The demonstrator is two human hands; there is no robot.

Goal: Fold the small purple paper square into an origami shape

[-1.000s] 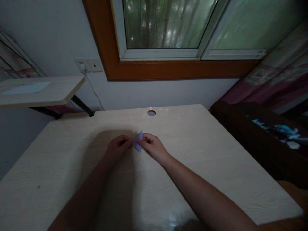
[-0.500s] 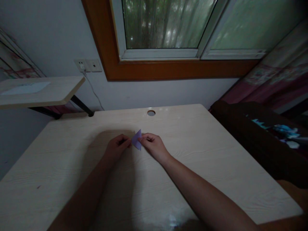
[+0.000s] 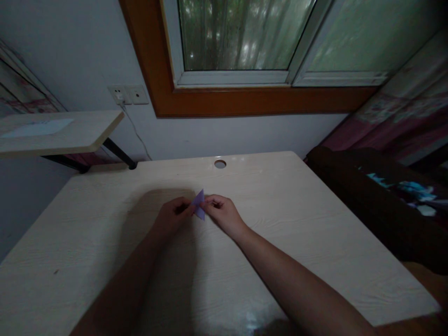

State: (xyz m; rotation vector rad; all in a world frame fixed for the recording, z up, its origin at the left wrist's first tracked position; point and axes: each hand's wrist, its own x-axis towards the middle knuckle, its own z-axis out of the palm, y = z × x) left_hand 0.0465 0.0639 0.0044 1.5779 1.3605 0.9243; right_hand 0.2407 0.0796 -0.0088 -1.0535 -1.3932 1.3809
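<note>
A small piece of folded purple paper (image 3: 199, 199), roughly triangular, is held between my two hands over the middle of the desk. My left hand (image 3: 174, 212) pinches its left corner between thumb and fingers. On the other side, the thumb and fingers of my right hand (image 3: 223, 211) are closed on the paper's right edge. One point of the paper sticks up and another points down beside the right fingertips. The fingers cover part of the folds.
The pale wooden desk (image 3: 297, 242) has a round cable hole (image 3: 220, 164) near its back edge. A raised shelf (image 3: 94, 133) on black legs stands at the back left, with a paper sheet (image 3: 38, 128) on it. A tiny dark scrap (image 3: 56, 271) lies at the left.
My left fingers have moved slightly right and now cover more of the purple paper's left corner. My right hand is nearly where it was.
</note>
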